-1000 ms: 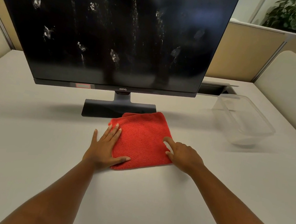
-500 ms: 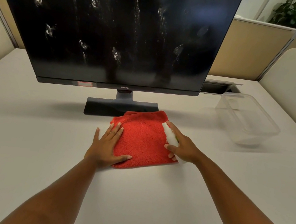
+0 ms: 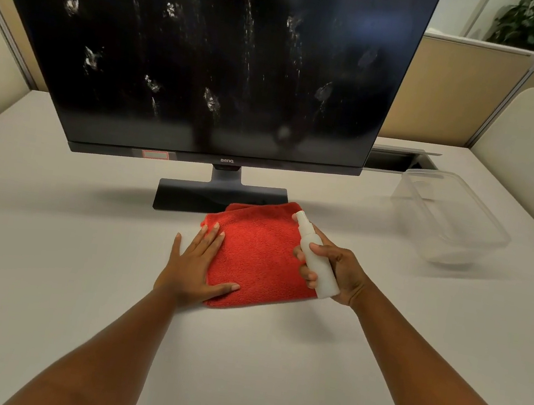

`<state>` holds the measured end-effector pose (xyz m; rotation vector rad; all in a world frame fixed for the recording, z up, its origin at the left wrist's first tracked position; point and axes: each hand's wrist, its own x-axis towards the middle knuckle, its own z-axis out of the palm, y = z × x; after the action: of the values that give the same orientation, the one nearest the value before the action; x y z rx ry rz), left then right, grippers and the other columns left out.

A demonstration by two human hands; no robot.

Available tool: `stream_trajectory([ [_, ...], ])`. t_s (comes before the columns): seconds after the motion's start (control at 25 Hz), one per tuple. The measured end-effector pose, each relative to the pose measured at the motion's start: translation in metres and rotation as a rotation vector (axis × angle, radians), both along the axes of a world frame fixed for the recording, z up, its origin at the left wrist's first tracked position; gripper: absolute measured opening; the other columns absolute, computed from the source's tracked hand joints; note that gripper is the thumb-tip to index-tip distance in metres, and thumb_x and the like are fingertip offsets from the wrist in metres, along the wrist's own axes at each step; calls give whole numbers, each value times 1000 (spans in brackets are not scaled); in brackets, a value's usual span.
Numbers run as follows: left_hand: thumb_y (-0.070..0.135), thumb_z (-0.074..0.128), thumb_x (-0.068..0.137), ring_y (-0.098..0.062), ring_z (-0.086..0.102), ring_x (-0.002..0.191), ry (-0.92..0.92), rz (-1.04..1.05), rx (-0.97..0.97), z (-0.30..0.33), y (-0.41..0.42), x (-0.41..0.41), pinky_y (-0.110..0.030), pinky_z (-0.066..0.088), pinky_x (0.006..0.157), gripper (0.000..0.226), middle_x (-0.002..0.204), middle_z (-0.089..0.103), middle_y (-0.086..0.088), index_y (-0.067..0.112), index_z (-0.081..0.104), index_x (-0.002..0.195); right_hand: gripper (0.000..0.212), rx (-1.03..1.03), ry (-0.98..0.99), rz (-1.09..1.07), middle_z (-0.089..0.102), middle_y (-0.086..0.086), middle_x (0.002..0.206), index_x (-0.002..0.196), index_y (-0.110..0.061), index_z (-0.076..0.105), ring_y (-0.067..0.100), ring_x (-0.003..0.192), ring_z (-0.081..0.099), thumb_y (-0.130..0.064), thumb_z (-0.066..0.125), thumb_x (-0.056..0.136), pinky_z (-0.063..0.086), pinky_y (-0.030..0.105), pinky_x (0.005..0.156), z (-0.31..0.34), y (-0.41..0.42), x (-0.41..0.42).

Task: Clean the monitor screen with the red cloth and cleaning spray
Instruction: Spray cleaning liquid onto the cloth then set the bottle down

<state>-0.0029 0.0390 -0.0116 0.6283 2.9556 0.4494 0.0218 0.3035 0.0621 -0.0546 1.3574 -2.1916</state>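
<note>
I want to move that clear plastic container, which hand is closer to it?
Right. The right hand, holding the spray bottle, sits nearer the clear container; the left hand lies farther away.

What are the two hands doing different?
The left hand lies flat and open on the red cloth; the right hand is curled around the white spray bottle. The left hand presses down on the desk; the right hand holds its bottle tilted. Both are bare and at the cloth's edges.

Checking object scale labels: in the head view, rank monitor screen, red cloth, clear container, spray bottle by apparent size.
1. monitor screen
2. clear container and red cloth: look alike; the container sits farther back, so unranked
3. spray bottle, in the right hand
</note>
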Motion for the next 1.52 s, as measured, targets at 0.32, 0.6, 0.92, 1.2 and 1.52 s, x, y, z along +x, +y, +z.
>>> stream_trajectory([
  [0.32,95,3,48,-13,-15,141,4,-2,3,0,0,0,-50,-18,110,118,149,-19,8,27,-9,143,64,1250,504,-63,63,7,89,138,-51,19,12,56,55,-17,43,89,51,25,61,10,-14,-3],
  [0.6,95,2,48,-11,-18,138,3,-4,-4,-1,-1,-1,-51,-18,110,116,145,-23,11,27,-11,142,55,1476,500,-81,62,15,113,137,-43,22,35,97,58,-25,46,90,48,38,85,-8,-21,-9],
  [0.92,95,1,47,-14,-16,141,-9,1,-13,0,0,-1,-51,-18,110,117,144,-25,10,28,-15,141,61,1426,518,-172,62,11,118,139,-47,18,32,95,60,-21,43,90,46,36,80,-10,-28,-12],
  [1.2,95,3,48,-10,-20,137,2,3,-1,0,0,-1,-51,-17,110,117,147,-21,10,26,-11,142,56,1579,561,-111,64,14,106,137,-41,22,31,87,59,-21,45,90,46,36,73,-8,-39,-23],
  [1.52,95,4,47,-13,-15,141,-13,12,14,2,0,1,-51,-16,111,120,150,-18,6,24,-14,142,59,1584,591,-139,63,14,103,140,-42,16,22,74,47,-19,41,92,41,34,67,1,-53,-46],
])
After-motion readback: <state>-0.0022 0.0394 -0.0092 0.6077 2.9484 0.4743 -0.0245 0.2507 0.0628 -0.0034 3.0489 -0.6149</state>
